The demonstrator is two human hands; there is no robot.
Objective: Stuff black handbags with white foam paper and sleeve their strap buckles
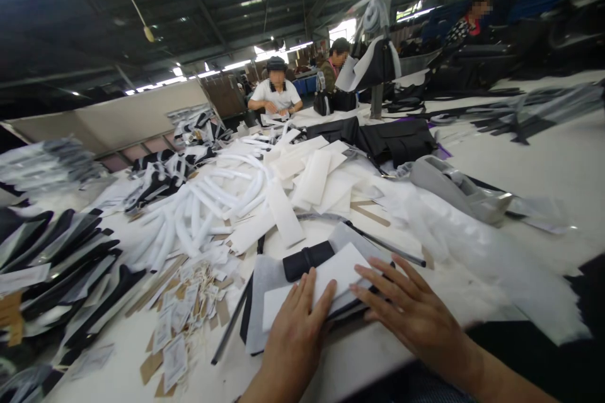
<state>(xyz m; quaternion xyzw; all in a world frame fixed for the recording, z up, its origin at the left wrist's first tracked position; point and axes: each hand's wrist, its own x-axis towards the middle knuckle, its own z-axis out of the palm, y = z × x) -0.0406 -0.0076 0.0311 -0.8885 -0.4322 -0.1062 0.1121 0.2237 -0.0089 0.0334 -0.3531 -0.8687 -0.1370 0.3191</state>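
In front of me a grey and black fabric piece (258, 289) lies on the table, with a dark folded flap or strap (308, 260) on its upper part. A white rectangular foam-like sheet (344, 266) rests across it. My left hand (302, 315) lies on the sheet's near left part, fingers stretched and thumb apart. With fingers spread, my right hand (406, 299) touches the right end of the sheet. Thin dark rods or piping (231, 321) run along the fabric's left and upper right sides.
Beyond are white sheets (314, 176) and curved white tubes (198, 201). Tags with strings (174, 327) lie at left, beside stacked dark fabric pieces (80, 283). Clear plastic bags (463, 252) spread at right. A person (276, 91) sits across the table; others are farther back.
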